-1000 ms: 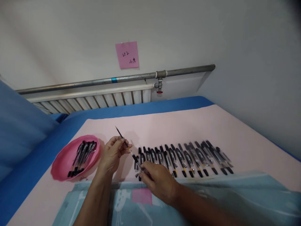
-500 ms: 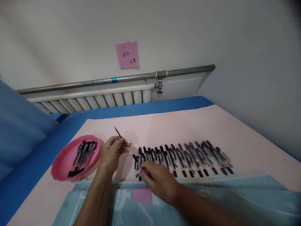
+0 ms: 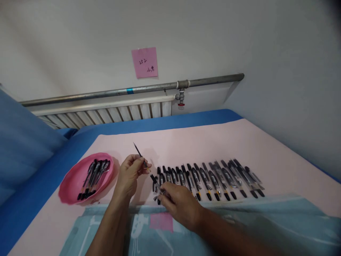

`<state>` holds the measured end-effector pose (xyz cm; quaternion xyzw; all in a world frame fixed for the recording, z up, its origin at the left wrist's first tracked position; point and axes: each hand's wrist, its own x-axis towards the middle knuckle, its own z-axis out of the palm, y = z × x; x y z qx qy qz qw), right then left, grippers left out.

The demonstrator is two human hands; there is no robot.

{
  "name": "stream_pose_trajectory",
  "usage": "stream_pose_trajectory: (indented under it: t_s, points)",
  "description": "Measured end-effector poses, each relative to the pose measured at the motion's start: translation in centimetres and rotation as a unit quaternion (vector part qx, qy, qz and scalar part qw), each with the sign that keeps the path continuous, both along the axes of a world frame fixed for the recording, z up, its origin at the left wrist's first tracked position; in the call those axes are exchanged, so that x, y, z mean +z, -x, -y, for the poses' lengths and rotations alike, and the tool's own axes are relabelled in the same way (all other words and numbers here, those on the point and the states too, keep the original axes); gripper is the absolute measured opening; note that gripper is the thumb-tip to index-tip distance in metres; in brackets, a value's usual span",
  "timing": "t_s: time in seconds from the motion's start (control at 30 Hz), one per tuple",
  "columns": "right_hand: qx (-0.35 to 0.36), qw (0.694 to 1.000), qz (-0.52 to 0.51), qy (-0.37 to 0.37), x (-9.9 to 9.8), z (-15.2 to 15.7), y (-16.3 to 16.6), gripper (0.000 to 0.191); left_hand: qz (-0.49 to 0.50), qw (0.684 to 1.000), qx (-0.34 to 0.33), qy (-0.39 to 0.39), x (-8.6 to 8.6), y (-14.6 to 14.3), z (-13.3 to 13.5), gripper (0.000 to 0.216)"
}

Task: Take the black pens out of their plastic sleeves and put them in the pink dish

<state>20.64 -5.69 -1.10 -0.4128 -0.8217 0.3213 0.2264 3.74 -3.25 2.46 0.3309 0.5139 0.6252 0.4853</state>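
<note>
Between the thumb and fingers of my left hand point(image 3: 131, 173) is a thin dark pen refill point(image 3: 139, 150), its tip pointing up and to the left. My right hand point(image 3: 181, 203) is closed on a clear pen barrel point(image 3: 156, 182) with a black grip end, which is tilted toward the refill. The refill's lower end is close to the barrel's black end; whether they touch is too small to tell. Behind and right of my right hand lies a long row of black pen parts point(image 3: 204, 177), clear barrels and dark caps among them.
A pink scalloped dish point(image 3: 66, 185) at the left holds several black pens point(image 3: 93, 177). A pale pink sheet point(image 3: 170, 142) covers the blue table point(image 3: 149, 123). A light blue patterned cloth point(image 3: 106, 227) lies along the near edge. Behind stand a radiator point(image 3: 125, 112) and a metal pipe point(image 3: 106, 93).
My left hand has shifted slightly right with the refill, bringing its lower end nearer the barrel's black end. My right hand and the barrel have hardly moved.
</note>
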Motion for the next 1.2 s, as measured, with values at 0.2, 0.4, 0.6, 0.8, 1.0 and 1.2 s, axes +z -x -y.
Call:
stream_pose_trajectory:
  t_s: [0.2, 0.4, 0.6, 0.8, 1.0, 1.2]
  points:
    - [-0.028, 0.999, -0.013, 0.029, -0.2, -0.2, 0.1, 0.009, -0.037, 0.997, -0.067, 0.024, 0.0, -0.5, 0.4, 0.013]
    - [-0.048, 0.993, -0.099, 0.047, -0.1, -0.6, 0.1, 0.006, -0.095, 0.959, -0.26, 0.056, 0.5, 0.4, 0.9, 0.019]
    - [-0.071, 0.988, -0.129, 0.046, 0.0, -0.9, -0.2, 0.009, -0.331, 0.9, -0.23, 0.166, -0.5, 1.6, 0.6, 0.012]
    - [-0.083, 0.989, -0.115, 0.05, 0.0, -1.1, -0.3, 0.011, -0.499, 0.777, -0.298, 0.24, -0.3, 0.9, 1.3, 0.012]
    - [-0.07, 0.99, -0.112, 0.056, 0.0, -1.0, -0.4, 0.012, -0.542, 0.755, -0.307, 0.203, -0.2, 0.5, 1.9, 0.012]
    - [-0.06, 0.991, -0.107, 0.044, 0.1, -1.0, -0.3, 0.01, -0.529, 0.775, -0.324, 0.122, -0.7, 0.0, 2.3, 0.007]
